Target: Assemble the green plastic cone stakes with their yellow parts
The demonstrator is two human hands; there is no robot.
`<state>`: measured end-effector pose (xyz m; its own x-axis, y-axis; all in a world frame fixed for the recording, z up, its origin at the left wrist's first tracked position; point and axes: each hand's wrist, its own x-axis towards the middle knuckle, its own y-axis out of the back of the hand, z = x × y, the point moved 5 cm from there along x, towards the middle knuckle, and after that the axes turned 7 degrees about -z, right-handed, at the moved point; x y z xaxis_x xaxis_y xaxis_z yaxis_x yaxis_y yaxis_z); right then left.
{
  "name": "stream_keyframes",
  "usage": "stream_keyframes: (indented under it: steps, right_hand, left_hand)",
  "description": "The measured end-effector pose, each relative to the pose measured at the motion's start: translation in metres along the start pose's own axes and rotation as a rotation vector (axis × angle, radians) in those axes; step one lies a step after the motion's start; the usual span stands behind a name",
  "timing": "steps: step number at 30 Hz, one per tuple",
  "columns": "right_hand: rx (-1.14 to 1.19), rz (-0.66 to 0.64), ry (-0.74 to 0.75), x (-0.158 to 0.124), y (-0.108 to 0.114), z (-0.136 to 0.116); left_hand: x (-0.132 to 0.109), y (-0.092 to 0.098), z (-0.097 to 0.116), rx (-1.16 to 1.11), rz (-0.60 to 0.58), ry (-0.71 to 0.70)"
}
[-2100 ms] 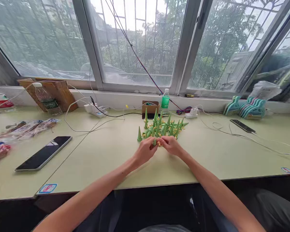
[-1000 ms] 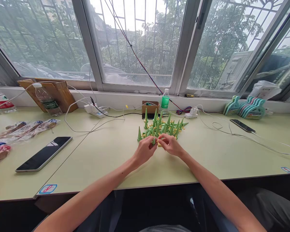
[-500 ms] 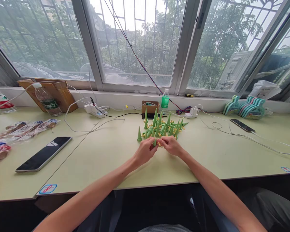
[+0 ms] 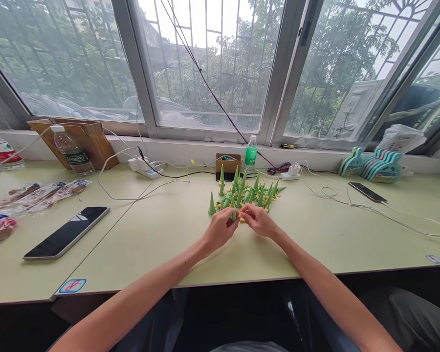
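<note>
My left hand (image 4: 221, 228) is closed around a small green cone-shaped piece (image 4: 234, 215), whose end shows between thumb and fingers. Close beside it, the fingers of my right hand (image 4: 258, 220) are pinched together against the yellow part at the piece's end. Whatever small part they hold is mostly hidden. Just beyond both hands stands a cluster of green cones (image 4: 239, 197) with yellow bits at their bases, some upright and some lying down. One upright green cone (image 4: 211, 204) is at the cluster's left edge.
A dark phone (image 4: 68, 232) and plastic-wrapped packets (image 4: 51, 196) lie on the left. Behind the cones are a small cardboard box (image 4: 228, 160) and a green bottle (image 4: 251, 152). White cables, another phone (image 4: 367, 192) and teal hangers (image 4: 381, 165) are to the right.
Both hands stay in nearly the same place, with slight finger movement around the green piece. The view has shifted a little.
</note>
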<state>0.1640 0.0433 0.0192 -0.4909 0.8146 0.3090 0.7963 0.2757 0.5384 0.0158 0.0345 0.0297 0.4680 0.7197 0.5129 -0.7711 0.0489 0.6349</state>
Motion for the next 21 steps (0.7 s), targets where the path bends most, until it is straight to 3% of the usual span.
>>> stream_keyframes:
  steps: [8,21]
  right_hand:
    - [-0.189,0.025,-0.006,0.0009,0.0015,0.0001]
    - [-0.226,0.1,-0.016,0.0004,0.0026,-0.0008]
  left_hand:
    - [-0.0001,-0.0021,0.0013,-0.037,-0.031,-0.004]
    - [0.0003,-0.0005,0.004,-0.022,-0.032,-0.024]
